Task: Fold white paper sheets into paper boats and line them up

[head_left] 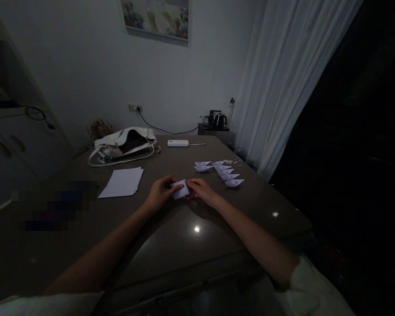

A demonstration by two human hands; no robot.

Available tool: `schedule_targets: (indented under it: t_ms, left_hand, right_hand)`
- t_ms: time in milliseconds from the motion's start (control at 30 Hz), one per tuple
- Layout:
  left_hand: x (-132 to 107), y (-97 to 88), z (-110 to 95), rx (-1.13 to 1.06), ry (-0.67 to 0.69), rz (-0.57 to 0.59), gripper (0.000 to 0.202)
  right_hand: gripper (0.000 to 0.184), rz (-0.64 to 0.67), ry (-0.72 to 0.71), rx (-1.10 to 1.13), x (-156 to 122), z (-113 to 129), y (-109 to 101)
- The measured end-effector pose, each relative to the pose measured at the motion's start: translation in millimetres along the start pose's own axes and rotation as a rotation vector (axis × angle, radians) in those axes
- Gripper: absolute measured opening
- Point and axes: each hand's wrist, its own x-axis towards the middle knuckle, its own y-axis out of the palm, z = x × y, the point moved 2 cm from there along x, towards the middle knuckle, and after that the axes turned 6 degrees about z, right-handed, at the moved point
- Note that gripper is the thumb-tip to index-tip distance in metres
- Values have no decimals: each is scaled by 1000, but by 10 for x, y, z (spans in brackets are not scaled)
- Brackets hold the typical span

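Between my two hands, just over the table, is a small folded piece of white paper [181, 189]. My left hand [161, 192] pinches its left side, thumb on top. My right hand [200, 191] grips the right side, its fingers partly hidden behind and under the paper. Beyond my right hand sit several folded paper boats [234, 182] in two groups, close together. A stack of white paper sheets [121, 182] lies flat to the left of my left hand.
A white handbag [125, 142] rests at the table's back left. Near the back edge lies a white device [178, 143] with a short cable. Small scraps [232, 162] are beside the boats. A black kettle [220, 120] stands on a low cabinet behind the brown table [171, 237].
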Motion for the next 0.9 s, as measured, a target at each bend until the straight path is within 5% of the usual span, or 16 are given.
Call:
schedule_targets:
  t_ms: [367,567,900]
  left_hand:
    - [0,-28,-18,-1,46,-32,35]
    - [0,18,-15,-64,46,78,48]
    - [8,14,-79,-102,12,137,44]
  right_hand:
    - [35,71,-249,-277,-9,-1,13]
    - [19,-1,-445,-417,-24,75,-8]
    - [21,-17,-465,-522,-60,128,29]
